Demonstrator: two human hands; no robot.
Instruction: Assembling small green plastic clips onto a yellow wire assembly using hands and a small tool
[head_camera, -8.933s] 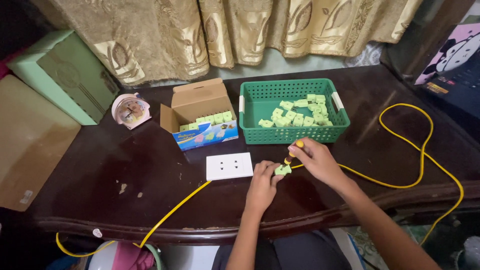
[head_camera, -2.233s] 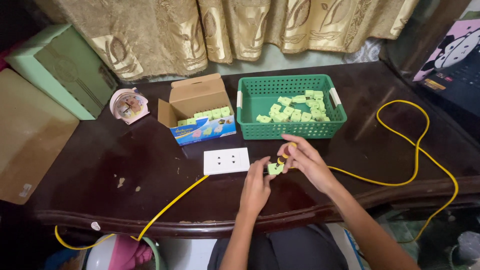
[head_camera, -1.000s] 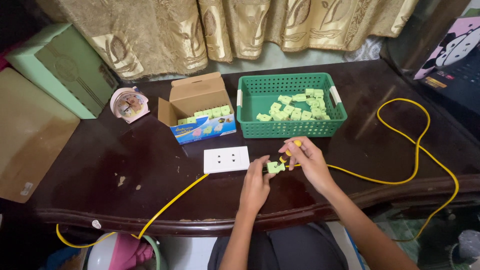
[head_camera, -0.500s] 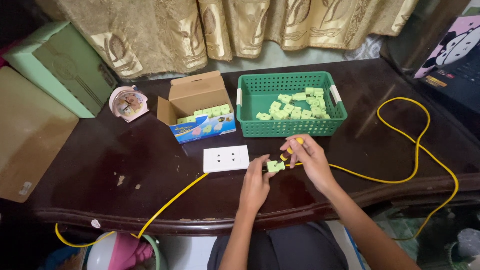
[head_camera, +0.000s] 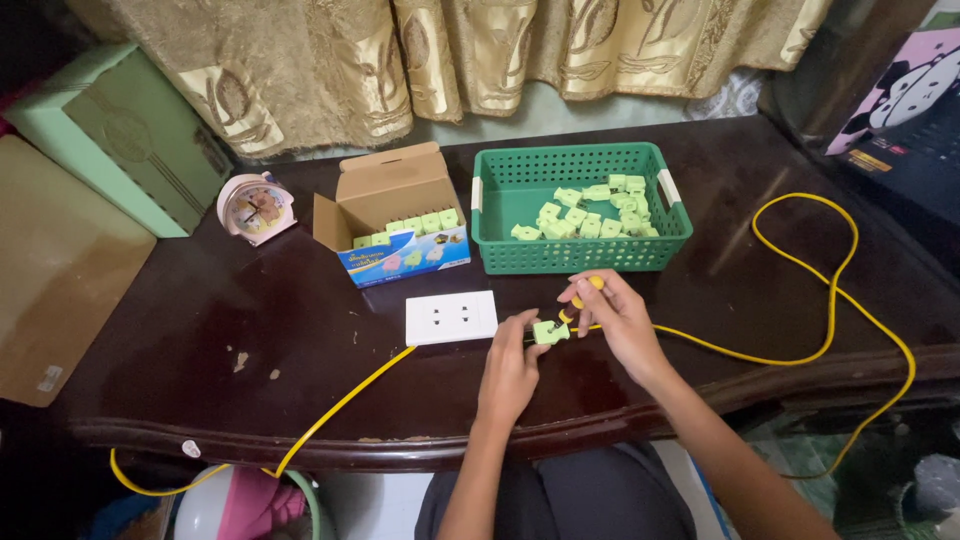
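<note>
My left hand (head_camera: 510, 362) pinches a small light-green plug (head_camera: 549, 331) just above the dark table near its front edge. My right hand (head_camera: 612, 322) grips a yellow-handled screwdriver (head_camera: 580, 300) whose tip points down into the plug. A yellow cable (head_camera: 800, 355) runs out from the plug, loops over the right side of the table, and another stretch trails off the front left edge. A white double wall socket (head_camera: 451, 318) lies flat just left of my hands.
A green plastic basket (head_camera: 501, 205) holding several light-green plugs stands behind my hands. Left of it stands an open cardboard box (head_camera: 385, 190) with more plugs, then a small pink alarm clock (head_camera: 256, 207). A green box (head_camera: 110, 130) and a curtain are at the back.
Over the earlier frames my hands stayed at the table's front with plug and screwdriver, shifting only slightly as the screwdriver was worked. The view has drifted a little.
</note>
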